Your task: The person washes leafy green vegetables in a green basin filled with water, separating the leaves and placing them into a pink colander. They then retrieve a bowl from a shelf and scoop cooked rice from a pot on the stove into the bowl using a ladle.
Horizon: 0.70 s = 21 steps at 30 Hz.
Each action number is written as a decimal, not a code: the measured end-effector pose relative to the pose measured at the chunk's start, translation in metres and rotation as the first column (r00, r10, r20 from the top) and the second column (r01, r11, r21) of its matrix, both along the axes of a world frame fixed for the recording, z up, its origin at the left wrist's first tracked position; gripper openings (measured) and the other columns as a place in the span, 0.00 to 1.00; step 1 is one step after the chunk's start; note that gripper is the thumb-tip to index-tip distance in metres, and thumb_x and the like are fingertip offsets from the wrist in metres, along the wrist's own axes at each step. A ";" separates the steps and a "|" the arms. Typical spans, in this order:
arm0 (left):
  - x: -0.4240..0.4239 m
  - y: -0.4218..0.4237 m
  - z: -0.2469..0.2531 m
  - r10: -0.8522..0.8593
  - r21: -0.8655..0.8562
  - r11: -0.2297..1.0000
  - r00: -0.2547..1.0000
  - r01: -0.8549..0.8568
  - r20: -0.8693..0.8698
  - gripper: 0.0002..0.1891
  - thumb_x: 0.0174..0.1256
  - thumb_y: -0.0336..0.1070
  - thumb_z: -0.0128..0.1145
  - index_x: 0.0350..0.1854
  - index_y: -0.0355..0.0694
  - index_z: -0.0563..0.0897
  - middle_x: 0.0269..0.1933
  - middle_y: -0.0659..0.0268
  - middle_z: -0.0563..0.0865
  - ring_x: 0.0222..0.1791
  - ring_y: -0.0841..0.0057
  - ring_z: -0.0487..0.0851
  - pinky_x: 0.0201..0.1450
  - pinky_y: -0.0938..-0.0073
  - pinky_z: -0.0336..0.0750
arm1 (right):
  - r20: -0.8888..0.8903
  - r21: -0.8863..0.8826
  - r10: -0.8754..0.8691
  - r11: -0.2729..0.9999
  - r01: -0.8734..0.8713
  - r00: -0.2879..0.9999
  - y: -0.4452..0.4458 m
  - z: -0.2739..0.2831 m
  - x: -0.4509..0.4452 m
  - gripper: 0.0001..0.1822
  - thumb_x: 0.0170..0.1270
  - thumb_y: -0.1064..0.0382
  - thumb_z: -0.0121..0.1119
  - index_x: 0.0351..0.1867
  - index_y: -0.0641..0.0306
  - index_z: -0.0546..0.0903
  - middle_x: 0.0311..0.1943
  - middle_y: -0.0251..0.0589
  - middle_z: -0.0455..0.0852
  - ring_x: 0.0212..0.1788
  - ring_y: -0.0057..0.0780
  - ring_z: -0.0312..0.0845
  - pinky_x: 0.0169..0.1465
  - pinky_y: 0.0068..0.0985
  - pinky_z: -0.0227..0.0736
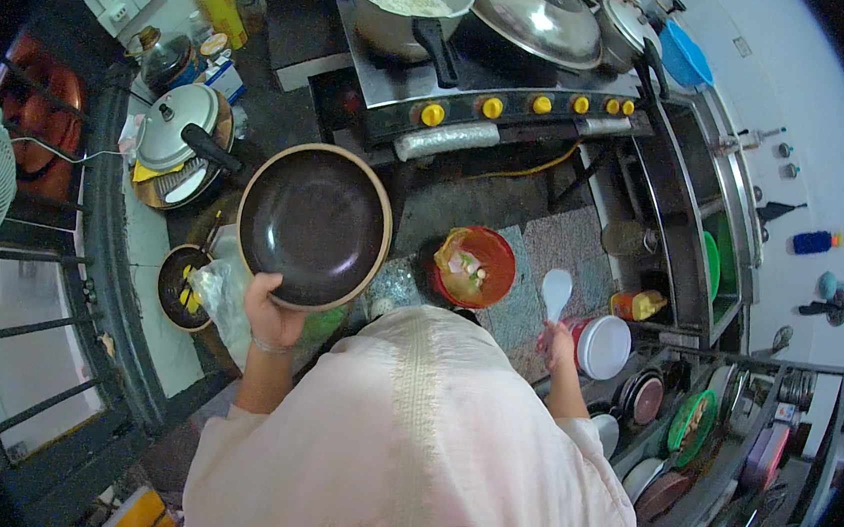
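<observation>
My left hand (274,315) grips the near rim of a large dark brown bowl (314,228) with a tan edge, thumb inside. Nothing lies in the bowl. In my right hand (557,348) is the handle of a white rice paddle (557,289), its flat blade pointing away from me. Close beside that hand stands a red tub with a white lid (603,347). Ahead, on the stove, a pressure cooker pot (411,25) without its lid holds white cooked rice (410,2); its black handle points towards me.
A domed wok lid (537,18) covers the stove's middle, with yellow knobs (492,108) along the front. Below stands a red bin (497,270) with scraps. A pressure cooker lid (170,128) rests on the left counter near a small dark bowl (179,302). Dish racks (723,440) stand at right.
</observation>
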<state>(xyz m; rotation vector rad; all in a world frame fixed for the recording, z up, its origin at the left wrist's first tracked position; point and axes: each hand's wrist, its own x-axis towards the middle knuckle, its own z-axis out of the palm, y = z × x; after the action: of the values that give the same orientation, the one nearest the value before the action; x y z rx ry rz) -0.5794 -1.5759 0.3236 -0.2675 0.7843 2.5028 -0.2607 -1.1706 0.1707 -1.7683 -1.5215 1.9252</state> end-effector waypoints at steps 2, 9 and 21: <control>0.006 0.000 0.001 0.056 0.018 0.998 0.998 -0.057 0.039 0.26 0.48 0.32 0.48 0.54 0.33 0.68 0.53 0.56 0.75 0.53 0.60 0.74 0.55 0.59 0.70 | -0.058 0.111 0.019 0.994 -0.012 0.998 0.026 0.022 -0.040 0.10 0.62 0.57 0.47 0.38 0.60 0.72 0.14 0.34 0.70 0.14 0.23 0.64 0.18 0.23 0.60; -0.015 0.024 0.009 0.248 0.028 0.968 0.966 -0.251 0.072 0.28 0.49 0.36 0.47 0.57 0.37 0.67 0.54 0.58 0.74 0.53 0.62 0.74 0.56 0.59 0.69 | -0.147 0.617 0.425 0.745 -0.253 0.893 0.085 0.172 -0.231 0.09 0.66 0.60 0.43 0.38 0.60 0.73 0.16 0.31 0.72 0.15 0.16 0.64 0.20 0.15 0.59; -0.149 0.177 0.066 0.608 0.139 0.793 0.757 -0.593 -0.239 0.27 0.55 0.39 0.47 0.61 0.42 0.64 0.60 0.62 0.69 0.60 0.64 0.66 0.63 0.56 0.58 | 0.857 0.516 0.396 -0.674 -0.529 0.331 0.089 0.322 -0.580 0.12 0.50 0.66 0.52 0.37 0.60 0.80 0.31 0.50 0.82 0.34 0.46 0.79 0.36 0.38 0.74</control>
<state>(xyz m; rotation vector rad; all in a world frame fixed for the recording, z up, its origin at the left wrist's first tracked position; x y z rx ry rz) -0.7285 -1.3992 0.3899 -0.1732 0.8291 3.2267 -0.8406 -1.0817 0.4927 0.2044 -3.0243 -0.2911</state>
